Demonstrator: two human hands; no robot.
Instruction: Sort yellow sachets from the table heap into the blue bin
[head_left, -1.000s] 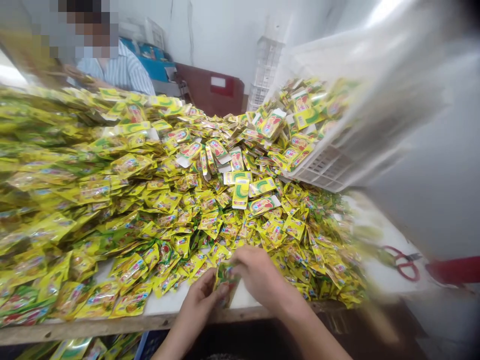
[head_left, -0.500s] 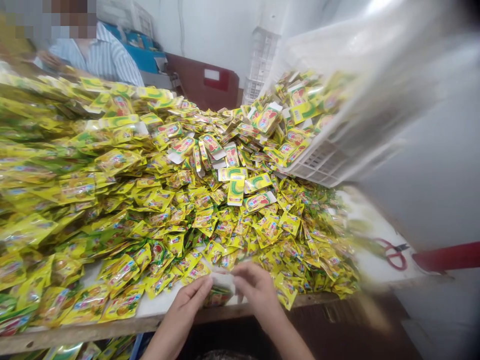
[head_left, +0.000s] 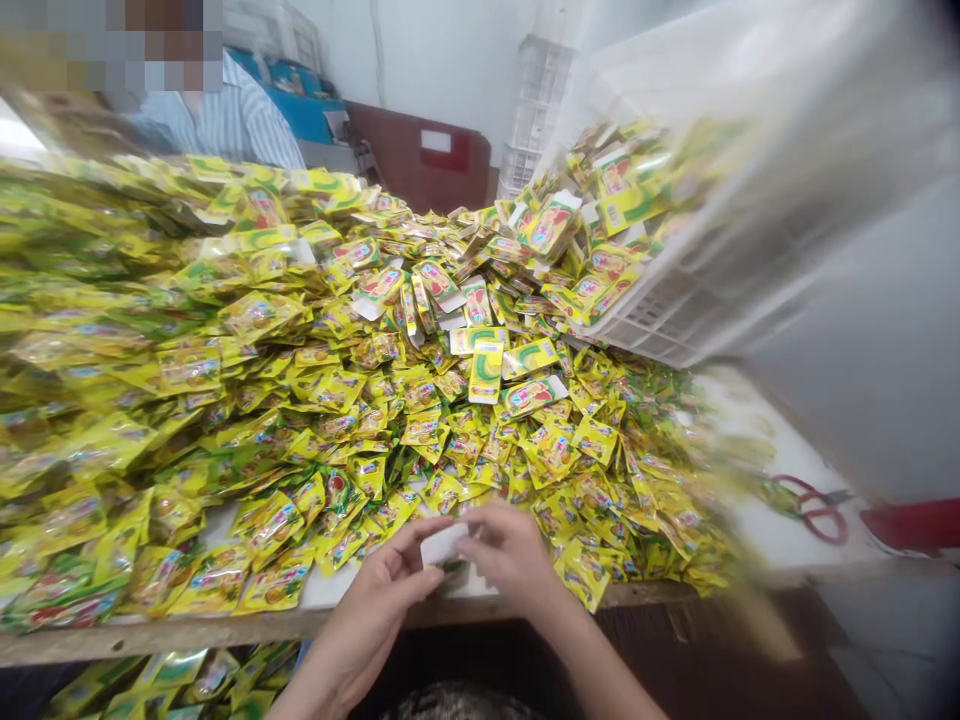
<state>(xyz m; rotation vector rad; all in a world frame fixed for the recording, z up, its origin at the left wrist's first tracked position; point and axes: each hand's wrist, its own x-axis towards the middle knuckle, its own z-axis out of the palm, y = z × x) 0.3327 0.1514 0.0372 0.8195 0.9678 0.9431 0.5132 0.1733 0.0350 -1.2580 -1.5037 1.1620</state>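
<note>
At the table's front edge, my left hand [head_left: 382, 597] grips a small carton [head_left: 443, 544] between thumb and fingers. A white flap or end of the carton faces up, and most of its printed sides are hidden by my hands. My right hand [head_left: 517, 556] is closed at the carton's right side, fingertips against the white part; the fingers are slightly blurred. Just beyond both hands lies a wide heap of yellow-green printed sachets [head_left: 420, 428]. On top of the heap lie several flat yellow and green cartons [head_left: 486, 372], some with white flaps showing.
A tilted white plastic crate [head_left: 667, 325] spills cartons onto the heap at the right. Red-handled scissors [head_left: 821, 515] lie on the white tabletop [head_left: 780, 545]. Across the heap is a person in a striped shirt [head_left: 251, 120]. More sachets [head_left: 180, 680] are below the table's wooden edge [head_left: 187, 630].
The carton has turned in my hands, so its white end shows more plainly. My left fingers now reach behind it. The whole view has shifted slightly.
</note>
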